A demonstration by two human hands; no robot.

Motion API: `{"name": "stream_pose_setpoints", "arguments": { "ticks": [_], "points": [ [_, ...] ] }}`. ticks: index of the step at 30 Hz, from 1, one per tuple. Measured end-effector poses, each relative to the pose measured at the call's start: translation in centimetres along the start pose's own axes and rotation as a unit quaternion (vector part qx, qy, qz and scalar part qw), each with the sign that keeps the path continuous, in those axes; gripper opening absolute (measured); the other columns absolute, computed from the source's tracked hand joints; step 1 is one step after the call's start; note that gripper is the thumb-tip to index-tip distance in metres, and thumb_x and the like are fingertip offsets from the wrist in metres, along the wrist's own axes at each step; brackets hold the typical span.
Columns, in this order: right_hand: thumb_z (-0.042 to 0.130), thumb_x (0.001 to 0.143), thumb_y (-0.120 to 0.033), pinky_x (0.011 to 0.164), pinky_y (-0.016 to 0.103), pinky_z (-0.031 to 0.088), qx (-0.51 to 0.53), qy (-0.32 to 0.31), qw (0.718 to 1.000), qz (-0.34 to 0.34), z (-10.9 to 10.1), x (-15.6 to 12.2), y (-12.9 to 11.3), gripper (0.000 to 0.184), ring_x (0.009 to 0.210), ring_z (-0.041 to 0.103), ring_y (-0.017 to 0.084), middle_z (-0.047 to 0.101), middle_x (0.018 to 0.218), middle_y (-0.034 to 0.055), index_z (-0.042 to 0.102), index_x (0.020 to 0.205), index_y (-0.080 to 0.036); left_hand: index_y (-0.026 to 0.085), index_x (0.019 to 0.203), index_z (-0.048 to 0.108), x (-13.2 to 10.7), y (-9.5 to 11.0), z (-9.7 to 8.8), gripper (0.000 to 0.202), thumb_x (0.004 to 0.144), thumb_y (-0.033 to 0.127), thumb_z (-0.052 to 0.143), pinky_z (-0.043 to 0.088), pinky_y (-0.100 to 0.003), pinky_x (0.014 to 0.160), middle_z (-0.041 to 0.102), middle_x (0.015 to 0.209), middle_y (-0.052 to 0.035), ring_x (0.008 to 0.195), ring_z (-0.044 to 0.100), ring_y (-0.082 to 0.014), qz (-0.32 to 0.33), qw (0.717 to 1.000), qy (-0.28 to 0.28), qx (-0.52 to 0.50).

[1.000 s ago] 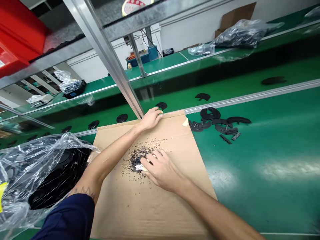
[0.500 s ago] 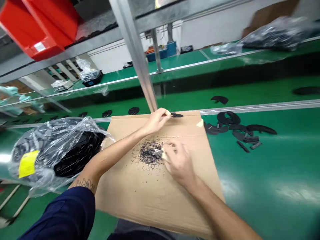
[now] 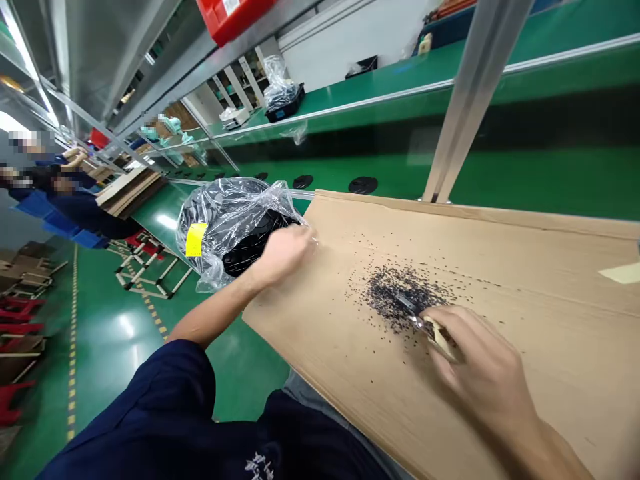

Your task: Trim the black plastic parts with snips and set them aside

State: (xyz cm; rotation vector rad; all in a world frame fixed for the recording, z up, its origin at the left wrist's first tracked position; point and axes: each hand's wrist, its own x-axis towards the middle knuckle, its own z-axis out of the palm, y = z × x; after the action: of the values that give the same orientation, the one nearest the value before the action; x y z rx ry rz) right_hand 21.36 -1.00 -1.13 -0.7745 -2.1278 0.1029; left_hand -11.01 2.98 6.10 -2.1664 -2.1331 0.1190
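My right hand [image 3: 483, 360] is closed round small metal snips [image 3: 413, 310], their bright tips over a heap of tiny black bits [image 3: 395, 293]. Something cream-coloured covers a fingertip beside the tool. The bits lie scattered on a brown cardboard sheet [image 3: 320, 340]. At the left, my left hand [image 3: 287, 253] has its fingers curled at the loose mouth of a clear plastic bag [image 3: 215, 207]. Dark moulded parts [image 3: 250, 243] fill the bag, which carries a yellow label [image 3: 196, 240]. The left fingertips are slightly blurred.
A metal post [image 3: 465, 100] rises behind the cardboard's far edge. Flat black parts [image 3: 363, 185] lie in a row along the green bench. A piece of tape [image 3: 623, 273] sticks to the cardboard at right. Other people [image 3: 65, 193] are at the far left.
My left hand has left the black piece at the cardboard's far edge and moved left to the bag. The view has swung left. My right hand still holds the snips near the black bits.
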Motion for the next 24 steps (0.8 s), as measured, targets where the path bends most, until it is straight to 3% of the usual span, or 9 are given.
{"name": "stream_pose_setpoints", "arguments": {
  "ticks": [2,4,7,10,13,15,19,22,24],
  "points": [
    [0.055,0.091,-0.014,0.07,0.035,0.052,0.011,-0.008,1.0,0.015,-0.2,0.0,0.0,0.019,0.083,0.068,0.024,0.071,0.091,0.0084,0.062,0.107,-0.022,0.01,0.106,0.063,1.2,-3.2,-0.4,0.023,0.097,0.028,0.052,0.052,-0.044,0.086,0.071,0.106,-0.0231,0.103,0.069,-0.0377,-0.106,0.993,0.011,0.052],
    [0.056,0.091,-0.015,0.07,0.035,0.052,0.024,-0.009,0.999,0.034,-0.3,0.1,0.0,0.018,0.083,0.068,0.023,0.071,0.091,0.0073,0.062,0.106,-0.023,0.008,0.103,0.065,1.8,-5.5,-0.6,0.022,0.094,0.024,0.053,0.051,-0.044,0.083,0.071,0.1,-0.0259,0.1,0.07,-0.0409,-0.151,0.986,0.014,0.063],
    [0.059,0.091,-0.017,0.069,0.033,0.052,0.049,0.006,0.997,0.067,-0.3,0.2,-0.3,0.015,0.079,0.068,0.021,0.07,0.089,0.0053,0.062,0.104,-0.024,0.013,0.098,0.069,1.2,-7.2,-0.8,0.022,0.094,0.026,0.052,0.051,-0.04,0.08,0.074,0.093,-0.0208,0.096,0.071,-0.0376,-0.175,0.982,0.021,0.074],
    [0.064,0.091,-0.024,0.066,0.031,0.053,0.094,0.025,0.985,0.143,-0.3,0.4,-0.6,0.01,0.072,0.067,0.019,0.071,0.088,0.004,0.064,0.101,-0.024,0.018,0.1,0.071,-0.4,-7.0,-0.8,0.023,0.094,0.031,0.053,0.052,-0.032,0.074,0.074,0.077,-0.0096,0.079,0.072,-0.026,-0.138,0.984,0.117,0.004],
    [0.07,0.089,-0.036,0.064,0.03,0.053,0.166,0.022,0.945,0.283,-0.5,0.6,-0.7,0.015,0.073,0.068,0.02,0.072,0.086,0.0033,0.067,0.095,-0.023,0.018,0.099,0.074,-1.8,-4.7,-0.6,0.023,0.092,0.03,0.057,0.053,-0.024,0.066,0.073,0.07,-0.0021,0.062,0.068,-0.0142,-0.001,0.95,0.227,-0.213],
    [0.074,0.085,-0.043,0.063,0.03,0.053,0.248,-0.002,0.893,0.375,-0.7,0.6,-0.7,0.022,0.072,0.067,0.02,0.071,0.081,0.0018,0.068,0.089,-0.022,0.017,0.099,0.076,-2.4,-2.1,-0.3,0.021,0.092,0.029,0.06,0.056,-0.022,0.066,0.076,0.079,-0.0029,0.066,0.071,-0.0124,0.087,0.902,0.231,-0.353],
    [0.079,0.078,-0.051,0.068,0.032,0.055,0.414,0.018,0.771,0.483,-0.7,0.6,-1.0,0.035,0.075,0.066,0.019,0.072,0.085,0.0016,0.068,0.094,-0.021,0.017,0.099,0.076,-2.7,4.2,0.8,0.023,0.097,0.032,0.059,0.061,-0.024,0.068,0.078,0.091,-0.0065,0.074,0.072,-0.0132,0.188,0.794,0.144,-0.56],
    [0.083,0.073,-0.05,0.07,0.032,0.055,0.446,0.02,0.735,0.51,-0.6,0.6,-1.3,0.038,0.076,0.065,0.018,0.071,0.085,0.0014,0.068,0.092,-0.021,0.016,0.1,0.072,-2.9,8.5,1.9,0.024,0.098,0.036,0.06,0.059,-0.021,0.058,0.075,0.091,-0.006,0.066,0.068,-0.0099,0.214,0.729,0.06,-0.648],
    [0.084,0.073,-0.048,0.074,0.034,0.055,0.457,0.013,0.727,0.512,-0.6,0.7,-1.6,0.038,0.079,0.065,0.018,0.071,0.087,0.0017,0.069,0.094,-0.02,0.016,0.1,0.069,-3.1,10.5,2.7,0.019,0.092,0.033,0.07,0.054,-0.017,0.053,0.072,0.09,-0.0041,0.061,0.062,-0.0064,0.219,0.729,0.056,-0.646]
  ]
}}
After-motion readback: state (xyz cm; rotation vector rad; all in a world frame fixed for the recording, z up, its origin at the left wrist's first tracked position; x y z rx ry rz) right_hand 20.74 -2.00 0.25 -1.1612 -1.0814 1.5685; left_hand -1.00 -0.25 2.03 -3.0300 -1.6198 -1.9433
